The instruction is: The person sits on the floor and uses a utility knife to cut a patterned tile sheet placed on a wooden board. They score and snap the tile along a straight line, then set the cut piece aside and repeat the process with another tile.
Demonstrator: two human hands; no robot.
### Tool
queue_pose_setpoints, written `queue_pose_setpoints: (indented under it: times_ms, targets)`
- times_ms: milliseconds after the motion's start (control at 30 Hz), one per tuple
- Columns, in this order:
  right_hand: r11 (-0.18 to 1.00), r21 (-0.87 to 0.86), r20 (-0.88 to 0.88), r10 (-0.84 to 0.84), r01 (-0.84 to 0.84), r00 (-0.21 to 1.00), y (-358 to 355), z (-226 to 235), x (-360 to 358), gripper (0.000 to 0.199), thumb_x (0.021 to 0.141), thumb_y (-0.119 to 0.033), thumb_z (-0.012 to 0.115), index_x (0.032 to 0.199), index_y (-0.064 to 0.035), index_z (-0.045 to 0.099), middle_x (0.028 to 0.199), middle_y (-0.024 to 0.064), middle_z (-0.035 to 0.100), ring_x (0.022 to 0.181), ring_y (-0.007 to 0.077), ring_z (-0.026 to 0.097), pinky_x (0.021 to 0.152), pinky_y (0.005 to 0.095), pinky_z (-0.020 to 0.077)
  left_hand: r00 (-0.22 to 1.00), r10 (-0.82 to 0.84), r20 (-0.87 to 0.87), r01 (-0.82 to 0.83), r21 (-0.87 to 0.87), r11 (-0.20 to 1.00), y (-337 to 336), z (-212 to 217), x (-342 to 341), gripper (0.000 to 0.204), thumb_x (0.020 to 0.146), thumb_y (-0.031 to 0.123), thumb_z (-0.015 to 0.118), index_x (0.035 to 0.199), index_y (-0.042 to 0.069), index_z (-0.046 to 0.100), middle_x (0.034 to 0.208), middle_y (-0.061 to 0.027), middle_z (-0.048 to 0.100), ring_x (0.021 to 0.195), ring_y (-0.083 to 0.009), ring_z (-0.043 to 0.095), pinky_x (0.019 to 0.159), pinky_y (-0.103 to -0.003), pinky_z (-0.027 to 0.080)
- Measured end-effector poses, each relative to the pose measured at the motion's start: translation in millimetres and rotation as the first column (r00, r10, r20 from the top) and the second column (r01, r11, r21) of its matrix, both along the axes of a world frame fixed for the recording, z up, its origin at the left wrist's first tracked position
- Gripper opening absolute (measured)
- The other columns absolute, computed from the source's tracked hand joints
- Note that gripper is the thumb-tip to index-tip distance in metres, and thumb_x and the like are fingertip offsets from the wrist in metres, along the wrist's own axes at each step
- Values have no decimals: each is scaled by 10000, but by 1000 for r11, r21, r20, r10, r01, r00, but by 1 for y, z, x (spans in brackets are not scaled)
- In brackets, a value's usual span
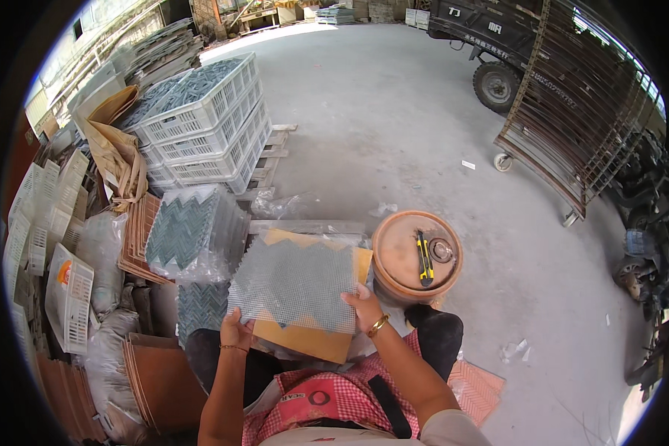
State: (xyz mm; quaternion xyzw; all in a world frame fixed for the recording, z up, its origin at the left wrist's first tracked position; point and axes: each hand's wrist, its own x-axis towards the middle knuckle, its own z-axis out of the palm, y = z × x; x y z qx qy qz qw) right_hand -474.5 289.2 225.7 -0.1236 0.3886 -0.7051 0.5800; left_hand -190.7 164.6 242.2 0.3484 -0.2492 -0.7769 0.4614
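Holding a grey mesh-covered tile sheet (293, 279) with both hands, in front of the lap and over a piece of brown cardboard (316, 340). Fingers of the left hand (236, 332) closed on the near left corner; fingers of the right hand (366, 311) closed on the right edge, toward its near end. Cannot tell the reach of the fingers underneath, nor any contact between sheet and cardboard. Wearing a red checked apron (353, 390) and, on the right wrist, a gold bracelet (379, 325).

Just right of the sheet, a round brown tub (394, 269), with a yellow and black knife (424, 260) lying on top. To the left, a plastic-wrapped stack of green zigzag tiles (182, 232); nearer, beside the left knee, more green tiles (202, 306). Beyond, stacked white crates (212, 137) on a pallet, the top one full of grey pieces. By the right knee, on the floor, a pinkish tile sheet (479, 390). Farther off to the right, a wheeled metal rack (572, 126) and a dark truck (487, 31).
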Motion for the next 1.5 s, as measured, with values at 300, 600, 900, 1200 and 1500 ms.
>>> queue_pose_setpoints:
  times_ms: [300,600,900,1200,1500]
  targets:
    - [918,387,-623,188,91,759,19,-72,-1,324,774,-10,600,1082,36,509,884,82,617,711,151,592,644,257,479,966,77,-249,23,376,926,54,-56,-3,502,864,339,533,1258,66,383,1260,-110,408,1171,-291,357,1019,-442,278]
    - [902,427,-472,286,-68,834,34,-62,-9,373,795,-79,598,1143,23,513,849,85,617,674,130,585,578,262,500,997,-51,-54,65,297,953,48,-81,-9,433,833,51,532,1235,88,377,1211,-89,437,1089,-285,427,953,-449,345]
    - [855,509,-477,180,103,860,49,-58,7,224,841,-68,522,1047,20,515,862,103,614,701,151,607,567,260,521,994,-29,107,-11,358,934,37,-88,-10,332,880,156,497,1166,9,415,1141,-108,483,1056,-245,460,931,-381,381]
    - [814,515,-629,147,267,763,72,-69,-7,87,786,-67,556,820,14,559,670,70,602,523,126,580,444,229,475,792,-382,477,167,433,886,39,-72,1,261,877,249,486,961,3,513,782,-112,609,636,-195,606,524,-250,488]
    - [822,514,-626,164,246,762,67,-68,-5,82,784,-77,577,819,-2,569,675,61,606,538,111,583,440,221,467,697,-470,541,231,451,862,55,-80,4,303,879,323,491,948,29,514,739,-68,599,633,-174,602,515,-279,491]
